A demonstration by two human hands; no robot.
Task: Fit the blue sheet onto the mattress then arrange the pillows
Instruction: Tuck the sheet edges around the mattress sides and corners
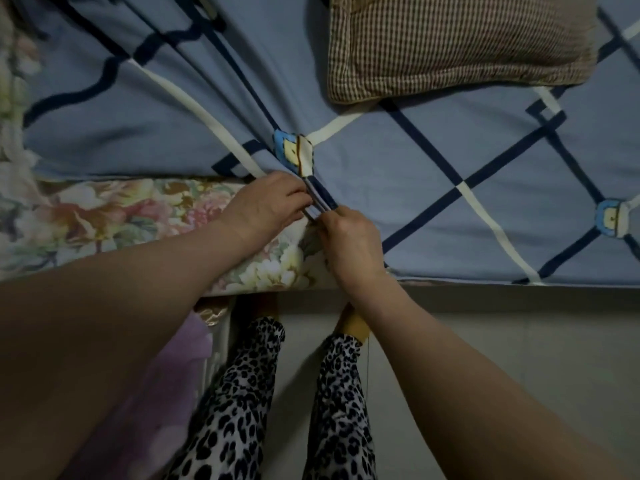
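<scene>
Head view, looking down at the near edge of a bed. The blue sheet, patterned with dark-blue and white crossing bands, covers the far and right parts of the bed; at the near left it stops short, leaving the floral mattress exposed along the edge. Both hands meet at a gathered pleat of the sheet at the bed's near edge. The left hand has its fingers closed on the bunched fabric from the left; the right hand pinches the same fold from the near right. Creases radiate from the pleat toward the far left. A brown checked pillow lies on the sheet at the far right, well apart from the hands. Leopard-print trouser legs stand on the floor below.
</scene>
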